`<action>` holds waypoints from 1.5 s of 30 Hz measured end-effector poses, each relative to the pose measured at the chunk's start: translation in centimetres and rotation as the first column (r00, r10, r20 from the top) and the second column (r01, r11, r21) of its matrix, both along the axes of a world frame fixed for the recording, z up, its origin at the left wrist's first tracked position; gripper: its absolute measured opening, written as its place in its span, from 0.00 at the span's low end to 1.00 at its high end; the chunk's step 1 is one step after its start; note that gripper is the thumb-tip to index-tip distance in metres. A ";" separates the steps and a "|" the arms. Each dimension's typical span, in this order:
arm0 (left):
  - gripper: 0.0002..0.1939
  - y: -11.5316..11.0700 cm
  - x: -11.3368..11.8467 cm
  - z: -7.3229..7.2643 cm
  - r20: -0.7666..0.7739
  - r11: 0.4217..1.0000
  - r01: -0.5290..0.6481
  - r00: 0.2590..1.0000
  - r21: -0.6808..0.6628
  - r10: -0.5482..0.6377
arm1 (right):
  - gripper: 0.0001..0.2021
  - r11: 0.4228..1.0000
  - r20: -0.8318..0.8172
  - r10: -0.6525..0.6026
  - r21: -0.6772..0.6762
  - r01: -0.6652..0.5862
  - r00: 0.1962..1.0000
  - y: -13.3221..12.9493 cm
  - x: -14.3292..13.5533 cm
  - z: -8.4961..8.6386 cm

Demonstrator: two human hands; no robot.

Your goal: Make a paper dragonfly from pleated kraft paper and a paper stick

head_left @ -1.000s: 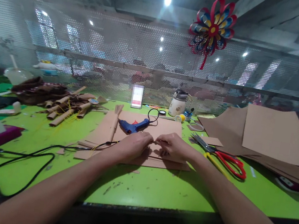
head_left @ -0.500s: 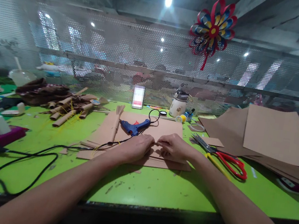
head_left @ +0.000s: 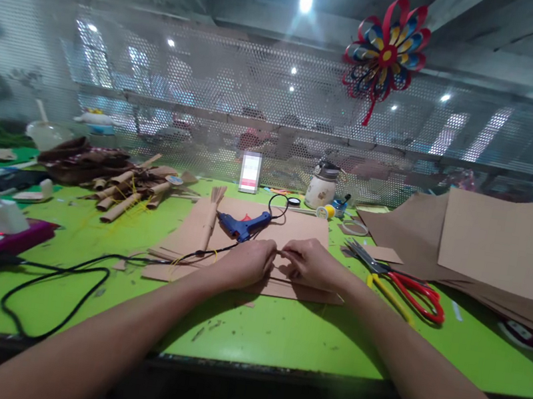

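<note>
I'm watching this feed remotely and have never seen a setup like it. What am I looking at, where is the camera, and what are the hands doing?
There is no machine here: a person works with two bare hands, and the single camera sits on that person's head, looking forward and down, so both forearms reach in from the bottom edge. The left hand and right hand meet fingertip to fingertip over a stack of brown cardboard sheets on a green table. They seem to pinch something small and thin between them; what it is cannot be made out. Just behind the hands lies a blue glue gun with a black cord trailing left. Red-handled scissors lie to the right, beside larger brown sheets. Rolled paper tubes are piled at the far left. A paper flower hangs on the mesh screen behind.
</note>
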State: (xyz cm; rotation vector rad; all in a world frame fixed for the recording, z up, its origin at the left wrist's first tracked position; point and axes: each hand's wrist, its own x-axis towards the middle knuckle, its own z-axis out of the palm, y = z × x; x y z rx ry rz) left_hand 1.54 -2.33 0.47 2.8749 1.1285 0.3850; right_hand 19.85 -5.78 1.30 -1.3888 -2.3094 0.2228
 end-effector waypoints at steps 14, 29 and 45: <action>0.12 0.3 0.7 -0.5 -0.043 0.985 -0.091 0.994 0.147 0.099 | 0.12 0.953 0.231 -0.292 0.151 0.263 0.928 -1.2 -2.5 -0.8; 0.05 0.5 0.3 -0.3 -0.050 0.983 -0.057 0.997 0.175 0.066 | 0.13 0.971 -0.057 -0.240 -0.030 0.239 0.969 -0.1 -0.8 0.5; 0.11 -0.3 0.6 -0.5 0.017 0.949 -0.044 0.999 0.312 0.040 | 0.16 0.964 -0.310 -0.171 -0.247 0.095 0.935 -0.7 -1.7 0.2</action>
